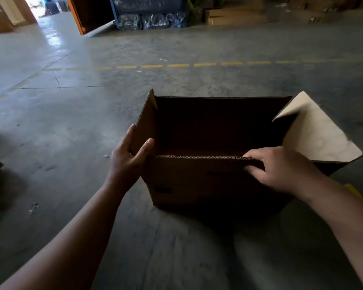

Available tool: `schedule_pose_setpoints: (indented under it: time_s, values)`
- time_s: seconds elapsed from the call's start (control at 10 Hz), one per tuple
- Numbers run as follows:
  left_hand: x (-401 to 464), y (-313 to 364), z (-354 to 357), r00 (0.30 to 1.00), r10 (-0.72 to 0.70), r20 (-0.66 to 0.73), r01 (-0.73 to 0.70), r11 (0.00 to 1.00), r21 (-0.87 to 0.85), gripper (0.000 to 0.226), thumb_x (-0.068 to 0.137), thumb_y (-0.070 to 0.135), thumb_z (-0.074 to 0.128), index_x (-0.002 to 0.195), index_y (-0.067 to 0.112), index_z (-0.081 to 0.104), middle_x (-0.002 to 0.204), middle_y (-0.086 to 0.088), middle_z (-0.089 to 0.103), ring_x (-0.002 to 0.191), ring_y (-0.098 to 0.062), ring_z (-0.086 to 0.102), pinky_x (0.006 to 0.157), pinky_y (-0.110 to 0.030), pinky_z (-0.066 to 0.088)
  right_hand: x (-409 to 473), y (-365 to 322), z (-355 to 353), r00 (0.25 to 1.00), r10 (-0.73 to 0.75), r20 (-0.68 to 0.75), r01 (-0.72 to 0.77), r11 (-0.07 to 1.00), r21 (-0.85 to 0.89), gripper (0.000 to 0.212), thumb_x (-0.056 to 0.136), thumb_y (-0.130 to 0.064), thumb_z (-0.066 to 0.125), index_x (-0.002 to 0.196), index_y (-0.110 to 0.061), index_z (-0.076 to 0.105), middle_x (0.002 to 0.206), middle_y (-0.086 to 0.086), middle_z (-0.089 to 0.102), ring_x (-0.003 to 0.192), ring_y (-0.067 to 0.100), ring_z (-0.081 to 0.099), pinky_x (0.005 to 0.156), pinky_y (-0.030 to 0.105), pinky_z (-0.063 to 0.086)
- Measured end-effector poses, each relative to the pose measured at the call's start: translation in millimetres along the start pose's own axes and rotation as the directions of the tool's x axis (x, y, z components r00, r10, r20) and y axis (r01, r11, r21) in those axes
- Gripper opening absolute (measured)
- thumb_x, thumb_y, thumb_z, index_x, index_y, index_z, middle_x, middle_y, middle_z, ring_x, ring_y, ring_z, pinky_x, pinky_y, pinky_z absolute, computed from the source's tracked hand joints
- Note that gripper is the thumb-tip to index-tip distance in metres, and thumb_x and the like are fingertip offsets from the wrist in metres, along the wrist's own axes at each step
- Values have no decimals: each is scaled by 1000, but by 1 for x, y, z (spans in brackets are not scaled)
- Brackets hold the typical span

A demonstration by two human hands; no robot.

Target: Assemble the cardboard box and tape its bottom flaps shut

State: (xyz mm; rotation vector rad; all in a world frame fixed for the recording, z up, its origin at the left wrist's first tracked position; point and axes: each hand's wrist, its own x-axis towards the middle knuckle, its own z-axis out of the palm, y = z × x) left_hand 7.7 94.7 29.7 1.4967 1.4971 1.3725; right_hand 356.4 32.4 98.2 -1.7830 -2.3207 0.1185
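Box (197,181) stands open, interior dark; left hand (128,158) pinches its side flap, right hand (281,168) its near flap.

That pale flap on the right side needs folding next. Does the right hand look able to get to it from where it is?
Probably yes. The right hand grips the box's near edge, beside the pale flap, and nothing lies between them, though it must first release its grip.

A grey concrete floor (92,122) spreads out, crossed by a dashed yellow line (176,65). Daylight pours through a doorway (44,7) at far left and gleams on the floor. Plastic-wrapped bundles (153,20) and flat cardboard stacks (235,16) line the dim far side.
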Motion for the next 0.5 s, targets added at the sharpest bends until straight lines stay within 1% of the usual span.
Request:
schedule_pose_setpoints:
  time_s: [0.1,0.2,0.3,0.4,0.5]
  values:
    - [2,7,-2,1000,4,26,-4,1000,-20,101,66,77,69,149,27,39,149,9,47,131,-4,50,109,-38,43,5,-1,-6,996,36,78,-40,998,45,48,78,-73,41,106,-42,63,87,-17,64,76,1,59,63,28,51]
    - [17,26,-12,988,-52,144,57,998,-33,104,60,80,71,146,30,43,146,4,51,125,-8,56,106,-40,46,12,-3,-16,985,85,150,-94,994,54,66,71,-83,35,113,-39,62,99,-14,65,85,5,60,74,32,54]
    - [43,60,-16,958,-67,280,-37,936,349,101,59,90,59,143,34,47,144,7,51,127,-14,53,106,-43,44,24,-5,-29,959,119,258,-153,982,114,76,67,-87,33,117,-36,61,103,-11,66,86,5,61,76,29,52]
    - [65,101,1,907,-25,421,-241,788,566,98,60,94,50,141,38,46,142,8,50,128,-17,50,105,-42,45,46,-8,-49,941,152,303,-163,987,12,99,57,-92,23,129,-32,56,121,-4,63,105,15,59,86,30,47]
    - [81,128,19,864,-36,502,-352,670,653,112,58,96,45,150,33,35,155,0,38,136,-24,43,111,-42,36,68,-4,-73,954,210,215,-204,978,-52,114,52,-96,22,140,-28,44,138,-1,53,124,21,50,98,35,42]
